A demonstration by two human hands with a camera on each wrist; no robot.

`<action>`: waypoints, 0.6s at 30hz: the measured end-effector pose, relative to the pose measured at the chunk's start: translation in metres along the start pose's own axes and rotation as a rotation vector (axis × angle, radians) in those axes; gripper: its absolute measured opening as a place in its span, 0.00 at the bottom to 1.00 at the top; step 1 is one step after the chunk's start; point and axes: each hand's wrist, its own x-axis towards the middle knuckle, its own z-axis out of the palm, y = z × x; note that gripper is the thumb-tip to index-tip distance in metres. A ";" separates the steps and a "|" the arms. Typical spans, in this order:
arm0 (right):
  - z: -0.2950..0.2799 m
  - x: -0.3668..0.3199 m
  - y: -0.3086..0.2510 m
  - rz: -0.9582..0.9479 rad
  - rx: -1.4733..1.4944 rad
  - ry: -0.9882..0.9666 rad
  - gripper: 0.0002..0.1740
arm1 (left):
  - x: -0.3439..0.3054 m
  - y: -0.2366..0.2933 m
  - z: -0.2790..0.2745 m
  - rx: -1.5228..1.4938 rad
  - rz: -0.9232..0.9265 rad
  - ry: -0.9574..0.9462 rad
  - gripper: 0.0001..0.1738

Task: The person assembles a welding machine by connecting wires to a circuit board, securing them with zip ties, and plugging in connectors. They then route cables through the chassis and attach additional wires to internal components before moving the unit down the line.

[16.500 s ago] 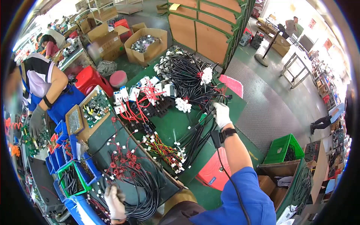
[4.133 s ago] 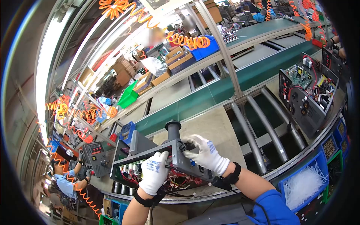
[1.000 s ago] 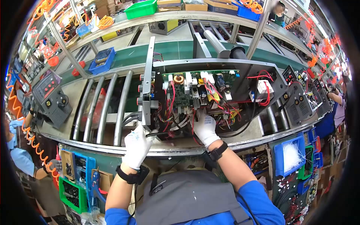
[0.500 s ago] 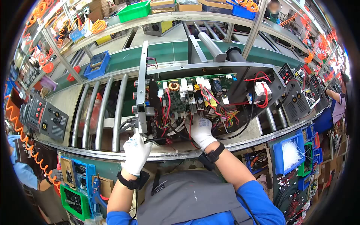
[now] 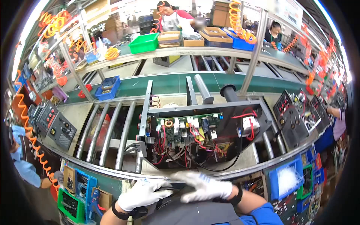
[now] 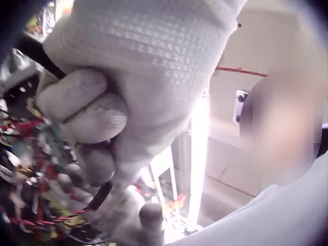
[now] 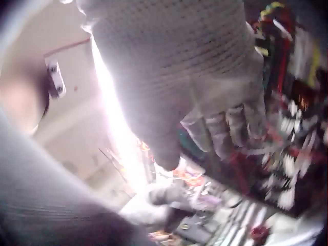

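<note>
In front of the apron, my gloved left hand is curled round a black cable; the left wrist view shows the cable passing through the bent fingers of that hand. Beside it hovers my gloved right hand, blurred, and in the right wrist view its fingers extend with nothing seen held by the hand. Beyond both hands lies an opened dark metal housing with a green circuit board, red and black wires, and a white block.
Metal rollers lie left of the housing. Another unit stands far left, more opened units at the right. Below the front rail are a blue bin of white strips and a green bin. People sit across the line.
Both hands have come back from the housing towards the body. My right hand has left the wires inside it and is now beside my left hand. The head view has tilted up.
</note>
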 end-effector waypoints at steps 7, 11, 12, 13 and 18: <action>-0.090 -0.095 -0.003 0.420 0.664 0.101 0.27 | -0.029 0.050 -0.051 -0.164 0.061 0.337 0.16; -0.143 -0.133 -0.045 0.243 0.487 0.814 0.25 | -0.040 0.064 -0.068 0.169 -0.052 0.319 0.15; -0.155 -0.134 -0.055 0.184 0.405 0.971 0.25 | -0.038 0.069 -0.074 0.320 0.036 0.331 0.13; -0.168 -0.145 -0.059 0.082 0.441 1.001 0.25 | -0.035 0.077 -0.085 0.501 0.167 0.406 0.11; -0.222 -0.205 -0.093 -0.393 0.377 0.979 0.28 | -0.002 0.145 -0.135 1.021 0.277 0.704 0.07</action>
